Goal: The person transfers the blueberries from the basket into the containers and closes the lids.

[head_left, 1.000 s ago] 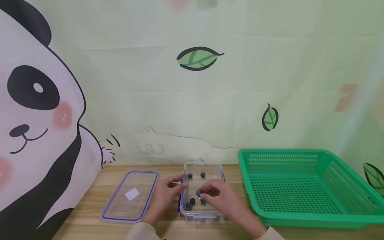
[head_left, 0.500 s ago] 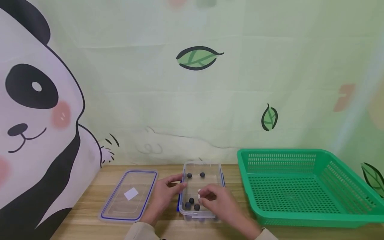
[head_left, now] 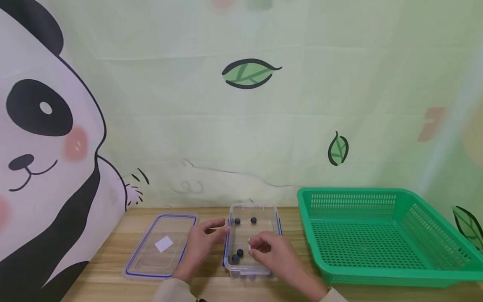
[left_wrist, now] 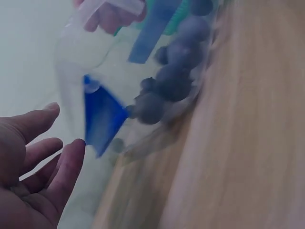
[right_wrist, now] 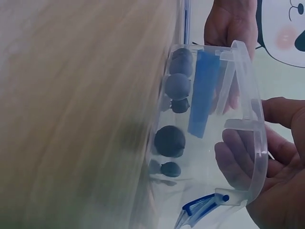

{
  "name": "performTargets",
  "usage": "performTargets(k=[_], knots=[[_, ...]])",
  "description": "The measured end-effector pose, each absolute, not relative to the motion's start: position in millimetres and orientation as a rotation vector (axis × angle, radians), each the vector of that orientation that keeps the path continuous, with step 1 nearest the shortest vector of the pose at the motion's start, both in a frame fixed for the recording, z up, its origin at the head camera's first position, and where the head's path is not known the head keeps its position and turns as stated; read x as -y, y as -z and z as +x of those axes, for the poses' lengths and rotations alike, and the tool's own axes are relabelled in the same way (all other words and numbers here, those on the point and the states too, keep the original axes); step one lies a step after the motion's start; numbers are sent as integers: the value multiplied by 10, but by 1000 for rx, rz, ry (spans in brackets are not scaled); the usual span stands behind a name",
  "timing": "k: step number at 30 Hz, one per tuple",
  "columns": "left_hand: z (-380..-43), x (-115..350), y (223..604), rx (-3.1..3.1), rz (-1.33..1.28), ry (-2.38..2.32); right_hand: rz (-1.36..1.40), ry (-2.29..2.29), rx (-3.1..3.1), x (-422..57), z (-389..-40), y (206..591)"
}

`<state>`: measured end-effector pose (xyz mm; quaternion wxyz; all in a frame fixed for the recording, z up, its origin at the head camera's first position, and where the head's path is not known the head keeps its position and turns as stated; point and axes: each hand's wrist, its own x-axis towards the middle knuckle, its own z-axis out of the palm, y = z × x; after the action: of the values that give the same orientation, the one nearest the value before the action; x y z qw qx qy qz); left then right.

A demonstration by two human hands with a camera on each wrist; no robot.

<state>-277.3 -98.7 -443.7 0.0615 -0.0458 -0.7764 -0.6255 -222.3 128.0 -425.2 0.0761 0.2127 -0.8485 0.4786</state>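
Note:
A clear plastic box point(head_left: 228, 247) with blue latches stands on the table with several blueberries point(head_left: 240, 253) on its floor. My right hand point(head_left: 281, 253) reaches over the right side of the box; its fingers are loosely bent inside, and no berry shows between them. In the right wrist view, the fingers point(right_wrist: 238, 160) appear behind the clear wall, with blueberries point(right_wrist: 170, 141) lower down. My left hand point(head_left: 200, 243) is beside the box's left wall with relaxed fingers, near a blue latch point(left_wrist: 102, 119). Whether a fingertip touches that latch, I cannot tell.
Left of the box lies a clear lid point(head_left: 145, 247) with a blue seal and a white paper square point(head_left: 164, 243). A large green plastic basket point(head_left: 315, 247) stands on the right. Behind the wooden table point(head_left: 211, 277) hangs a printed panda backdrop point(head_left: 181, 96).
One second ago my right thumb and fingers pinched a blueberry above the box; it has been let go. My left hand has drawn slightly left, off the box's rim.

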Motion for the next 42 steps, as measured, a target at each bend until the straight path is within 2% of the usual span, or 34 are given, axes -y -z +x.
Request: performTargets(k=[10,22,32,42], knots=[[-2726,1405,4147,2322,-118,1862,641,-1496,2467,-1110,-2191,4076],[-2534,2029,3937,2428,-54,1647,658,-1792,2376,-622,-2183,3912],[-2473,2658,4025,2492,72,1523,582,-2017,2313,-118,-2229,4038],[-2589,3000,4184,2602,121,1447,378,-2125,2197,332,-2305,4201]])
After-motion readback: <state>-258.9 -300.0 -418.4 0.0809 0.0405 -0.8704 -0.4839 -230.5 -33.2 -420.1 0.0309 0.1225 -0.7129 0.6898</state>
